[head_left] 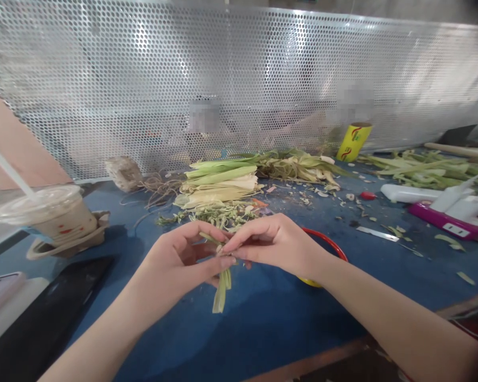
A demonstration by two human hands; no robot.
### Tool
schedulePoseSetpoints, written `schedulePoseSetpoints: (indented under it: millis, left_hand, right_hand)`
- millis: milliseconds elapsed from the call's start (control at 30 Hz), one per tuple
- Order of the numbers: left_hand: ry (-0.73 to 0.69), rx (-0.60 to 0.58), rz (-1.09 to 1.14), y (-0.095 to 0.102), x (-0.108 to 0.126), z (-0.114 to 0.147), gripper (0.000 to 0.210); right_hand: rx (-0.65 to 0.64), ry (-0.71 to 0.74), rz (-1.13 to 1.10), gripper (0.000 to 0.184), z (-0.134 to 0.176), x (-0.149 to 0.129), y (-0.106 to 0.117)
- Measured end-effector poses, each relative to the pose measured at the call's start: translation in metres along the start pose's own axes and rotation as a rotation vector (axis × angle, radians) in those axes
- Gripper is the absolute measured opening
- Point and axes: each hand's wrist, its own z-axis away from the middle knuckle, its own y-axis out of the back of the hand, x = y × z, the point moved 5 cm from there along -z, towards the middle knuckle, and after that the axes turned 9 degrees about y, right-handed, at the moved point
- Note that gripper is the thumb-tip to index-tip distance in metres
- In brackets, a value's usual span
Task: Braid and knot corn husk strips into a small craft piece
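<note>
Between my two hands, over the middle of the table, is a small knotted piece of corn husk [221, 292] whose flat pale-green ends hang down. My left hand [183, 254] pinches it between thumb and fingers. My right hand [274, 244] presses its fingertips on the same piece from the other side, touching the left thumb. The fingers hide most of the knot. Just behind the hands lies a heap of small knotted husk pieces [219, 215]. Beyond that heap is a stack of flat corn husks [223, 183].
A lidded drink cup [63, 217] with a straw stands at left, near a black tablet-like slab [75, 292]. Scissors with red and yellow handles [330, 244] seem partly behind my right wrist. Farther right are a blade [377, 233], a purple power strip [450, 220] and a yellow tube [353, 142].
</note>
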Motion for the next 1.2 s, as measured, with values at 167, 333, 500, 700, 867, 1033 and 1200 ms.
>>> schedulePoseSetpoints:
  millis: [167, 333, 500, 700, 867, 1033, 1200]
  left_hand:
    - [0.015, -0.042, 0.046, -0.001, -0.002, 0.000, 0.016]
    - [0.040, -0.080, 0.060, 0.001, -0.005, -0.002, 0.020]
    - [0.054, -0.147, 0.094, 0.000, -0.006, 0.000, 0.018]
    - [0.049, -0.063, 0.051, 0.005, -0.008, -0.003, 0.017]
    - [0.006, 0.033, 0.010, 0.003, -0.002, -0.002, 0.015]
    - [0.043, 0.031, 0.078, -0.005, -0.004, 0.000, 0.021]
    - [-0.004, -0.023, 0.218, -0.010, -0.002, 0.002, 0.018]
  right_hand:
    - [-0.038, 0.047, -0.049, 0.010, -0.001, -0.003, -0.002]
    - [-0.038, 0.020, -0.162, 0.007, -0.001, -0.001, -0.004]
    - [-0.037, 0.009, -0.148, 0.002, -0.001, -0.004, -0.003]
    - [0.087, 0.046, 0.118, 0.003, 0.002, -0.011, 0.002]
    - [0.162, 0.070, 0.315, 0.007, 0.005, -0.012, 0.003]
    - [0.285, 0.378, 0.760, 0.016, 0.012, -0.024, 0.000]
    - [0.321, 0.690, 0.991, 0.018, 0.020, -0.037, -0.009]
